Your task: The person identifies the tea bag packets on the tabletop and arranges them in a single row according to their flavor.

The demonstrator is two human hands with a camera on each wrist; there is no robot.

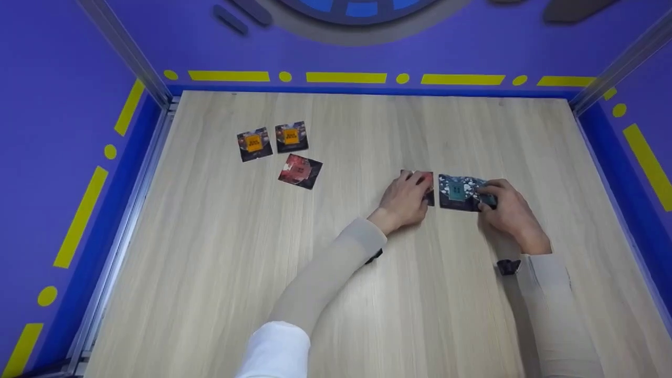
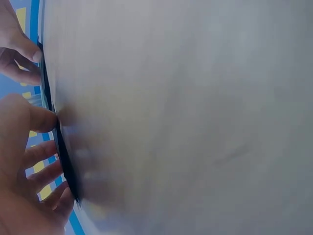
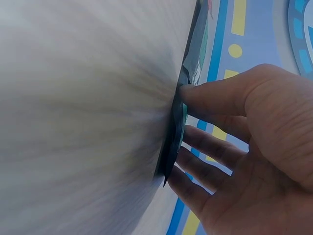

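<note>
In the head view, my left hand [image 1: 404, 199] lies over a small square red-and-black packet [image 1: 430, 189], its fingers on the top and its thumb at the near edge. Most of that packet is hidden by the hand. Just right of it is a teal-and-black packet [image 1: 455, 192] with white spots. My right hand [image 1: 508, 210] holds what looks like a second teal packet [image 1: 488, 200] at the right, touching or overlapping the first. From the right wrist view, the thumb and fingers [image 3: 208, 144] grip a dark, glossy, thin packet [image 3: 173, 134] low against the table.
Toward the back left of the wood-patterned table [image 1: 210, 252] lie two packets with orange squares, one left [image 1: 254, 152] and one right [image 1: 292, 144]. A tilted red packet [image 1: 300, 171] is just below them. Blue walls [image 1: 357, 58] with yellow marks enclose the back and sides.
</note>
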